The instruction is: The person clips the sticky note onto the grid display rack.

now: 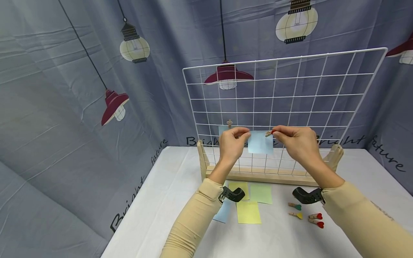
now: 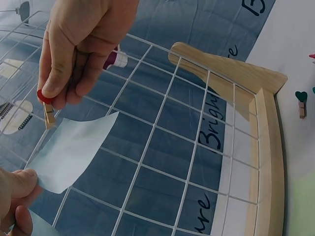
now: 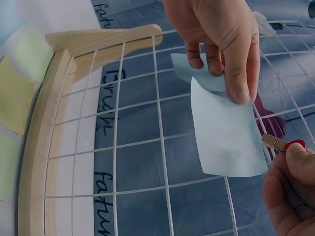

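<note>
A light blue paper sheet (image 1: 259, 143) stands against the white wire grid (image 1: 303, 96). At its left edge, the left hand (image 1: 230, 145) pinches it between thumb and fingers. The right hand (image 1: 298, 143) pinches a small wooden clothespin (image 3: 275, 142) by its red-ended side, seen close up in the right wrist view. The clothespin's tip is by the sheet's upper right corner and a grid wire; whether it bites on either I cannot tell. Partly behind the left hand, another blue sheet (image 3: 184, 69) is on the grid, with a wooden clip (image 1: 229, 123) at its top.
The grid stands in a wooden base (image 1: 258, 174) on a white table (image 1: 174, 186). Before it lie yellow sheets (image 1: 248, 212), a green sheet (image 1: 261, 193) and a blue sheet (image 1: 222, 212). Several heart clothespins, including a yellow one (image 1: 296, 215), lie under the right forearm's left side.
</note>
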`<state>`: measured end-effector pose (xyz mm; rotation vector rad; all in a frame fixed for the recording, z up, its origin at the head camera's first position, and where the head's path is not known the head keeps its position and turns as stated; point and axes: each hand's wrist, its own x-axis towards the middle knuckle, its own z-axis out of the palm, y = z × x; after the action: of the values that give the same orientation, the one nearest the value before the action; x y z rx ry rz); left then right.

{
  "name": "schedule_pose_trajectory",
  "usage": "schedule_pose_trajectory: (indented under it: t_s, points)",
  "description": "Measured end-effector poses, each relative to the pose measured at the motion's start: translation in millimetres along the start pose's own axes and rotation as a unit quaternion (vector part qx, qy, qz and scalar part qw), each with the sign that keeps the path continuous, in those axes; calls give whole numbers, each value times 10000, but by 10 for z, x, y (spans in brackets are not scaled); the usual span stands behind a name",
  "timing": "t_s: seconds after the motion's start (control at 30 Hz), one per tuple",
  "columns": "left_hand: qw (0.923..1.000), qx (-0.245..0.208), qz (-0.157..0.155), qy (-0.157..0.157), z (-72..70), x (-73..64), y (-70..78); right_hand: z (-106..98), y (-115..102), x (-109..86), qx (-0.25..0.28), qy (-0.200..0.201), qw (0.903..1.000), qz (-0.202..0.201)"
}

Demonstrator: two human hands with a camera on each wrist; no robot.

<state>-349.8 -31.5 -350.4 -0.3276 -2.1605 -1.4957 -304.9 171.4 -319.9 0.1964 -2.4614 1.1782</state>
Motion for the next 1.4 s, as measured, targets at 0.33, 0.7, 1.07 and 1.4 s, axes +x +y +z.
schedule_pose_trajectory:
  t_s: [0.33, 0.7, 1.07, 1.4]
  points:
    - [9999, 48, 133, 41, -3, 24, 28, 23, -60, 112, 147, 164, 9996, 151]
    - [9997, 118, 200, 72, 2, 51, 38, 86, -78, 182, 203, 467, 9987, -20]
    - [9994, 158, 254, 148, 30, 71, 41, 147, -119, 209, -89, 487, 9971, -586]
    - [9994, -20, 306, 155, 29, 86, 83, 181, -223, 238, -595, 496, 9905, -1139]
